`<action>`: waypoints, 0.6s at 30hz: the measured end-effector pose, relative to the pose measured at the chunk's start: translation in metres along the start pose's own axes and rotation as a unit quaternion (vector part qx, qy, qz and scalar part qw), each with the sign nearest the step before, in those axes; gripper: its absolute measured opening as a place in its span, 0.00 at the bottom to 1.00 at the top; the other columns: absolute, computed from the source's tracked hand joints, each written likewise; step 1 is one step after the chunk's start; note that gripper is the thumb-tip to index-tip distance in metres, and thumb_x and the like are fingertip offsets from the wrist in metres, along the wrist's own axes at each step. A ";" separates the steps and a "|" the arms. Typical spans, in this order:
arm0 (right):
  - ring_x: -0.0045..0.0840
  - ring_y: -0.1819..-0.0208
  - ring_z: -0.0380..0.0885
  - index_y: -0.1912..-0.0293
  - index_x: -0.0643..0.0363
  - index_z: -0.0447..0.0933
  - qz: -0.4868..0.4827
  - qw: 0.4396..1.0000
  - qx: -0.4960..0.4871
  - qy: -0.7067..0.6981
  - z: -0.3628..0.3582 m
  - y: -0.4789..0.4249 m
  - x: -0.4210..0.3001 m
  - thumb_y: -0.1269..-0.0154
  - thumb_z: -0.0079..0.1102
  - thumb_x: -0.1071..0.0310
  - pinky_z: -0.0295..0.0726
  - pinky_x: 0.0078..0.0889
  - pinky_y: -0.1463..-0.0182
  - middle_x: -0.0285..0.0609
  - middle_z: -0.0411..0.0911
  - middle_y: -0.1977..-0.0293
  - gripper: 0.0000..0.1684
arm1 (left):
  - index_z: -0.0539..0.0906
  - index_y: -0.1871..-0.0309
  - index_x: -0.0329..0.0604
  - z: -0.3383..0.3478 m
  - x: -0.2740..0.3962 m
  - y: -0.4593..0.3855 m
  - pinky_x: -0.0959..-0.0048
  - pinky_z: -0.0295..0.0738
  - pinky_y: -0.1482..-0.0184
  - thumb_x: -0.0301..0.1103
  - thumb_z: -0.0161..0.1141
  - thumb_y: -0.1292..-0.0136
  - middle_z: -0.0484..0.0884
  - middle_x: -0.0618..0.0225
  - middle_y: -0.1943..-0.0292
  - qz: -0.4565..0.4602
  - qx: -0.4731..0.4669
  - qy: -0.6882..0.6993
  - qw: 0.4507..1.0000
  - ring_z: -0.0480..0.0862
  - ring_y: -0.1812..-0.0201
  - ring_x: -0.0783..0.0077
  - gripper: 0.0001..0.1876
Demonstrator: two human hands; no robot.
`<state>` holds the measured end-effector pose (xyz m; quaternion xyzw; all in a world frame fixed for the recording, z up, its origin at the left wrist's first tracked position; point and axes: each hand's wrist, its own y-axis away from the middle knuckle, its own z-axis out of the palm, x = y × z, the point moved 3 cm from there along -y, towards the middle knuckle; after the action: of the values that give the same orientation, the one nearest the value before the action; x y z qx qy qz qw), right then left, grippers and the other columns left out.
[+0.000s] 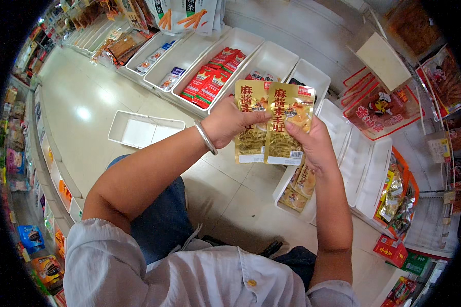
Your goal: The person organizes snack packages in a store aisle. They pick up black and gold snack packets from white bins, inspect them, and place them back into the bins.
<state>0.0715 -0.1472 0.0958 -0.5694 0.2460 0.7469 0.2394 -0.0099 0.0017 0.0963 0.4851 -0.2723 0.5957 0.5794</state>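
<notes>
Two gold snack pouches with red print are held up side by side and slightly overlapping. My left hand (pixel 228 122) pinches the left gold pouch (pixel 250 147), its thumb lying across the front and reaching the other's edge. The right gold pouch (pixel 282 144) is in my right hand (pixel 315 144), thumb on its face. Under my right wrist, a white plastic bin (pixel 280 192) contains more gold pouches (pixel 295 197). Just beyond the hands, a white bin (pixel 249 40) holds red snack packets (pixel 209 80). The fingers behind the pouches are hidden.
A white bin (pixel 117 130) lies on the tiled floor to the left. White bins line the low shelf, some with packets. Large red-edged packs (pixel 384 111) hang at right above an orange-rimmed basket (pixel 413 188). A red box (pixel 390 250) sits lower right; stocked shelves run along the left.
</notes>
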 end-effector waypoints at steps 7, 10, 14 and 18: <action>0.18 0.61 0.74 0.55 0.63 0.69 -0.008 0.999 0.034 0.014 0.002 0.000 -0.002 0.47 0.58 0.72 0.72 0.22 0.55 0.38 0.75 0.61 0.18 | 0.70 0.53 0.37 -0.003 -0.003 0.001 0.75 0.73 0.56 0.25 0.60 0.49 0.78 0.65 0.59 -0.022 -0.028 0.059 0.998 0.78 0.59 0.74 0.19; 0.17 0.61 0.74 0.55 0.63 0.69 -0.005 0.999 0.039 0.024 0.004 0.001 0.000 0.47 0.58 0.72 0.72 0.22 0.56 0.38 0.75 0.61 0.18 | 0.70 0.52 0.38 0.002 -0.002 0.002 0.74 0.73 0.55 0.24 0.59 0.48 0.77 0.65 0.59 -0.012 -0.041 0.029 0.999 0.78 0.59 0.73 0.19; 0.18 0.61 0.74 0.56 0.63 0.69 -0.014 0.999 0.038 0.010 0.006 0.001 0.004 0.47 0.58 0.72 0.72 0.22 0.56 0.38 0.75 0.61 0.18 | 0.70 0.53 0.38 0.004 -0.002 0.002 0.74 0.73 0.55 0.24 0.60 0.49 0.78 0.65 0.59 -0.007 -0.038 0.026 0.999 0.78 0.59 0.73 0.18; 0.18 0.61 0.74 0.56 0.63 0.69 -0.002 0.999 0.041 -0.001 0.008 0.001 0.004 0.47 0.58 0.72 0.72 0.22 0.56 0.39 0.75 0.61 0.17 | 0.72 0.55 0.36 0.004 -0.002 0.004 0.77 0.73 0.56 0.24 0.61 0.50 0.78 0.64 0.59 -0.004 -0.030 0.041 0.999 0.78 0.59 0.74 0.17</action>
<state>0.0639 -0.1421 0.0938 -0.5589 0.2750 0.7362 0.2647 -0.0129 -0.0034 0.0967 0.4441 -0.2643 0.6040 0.6067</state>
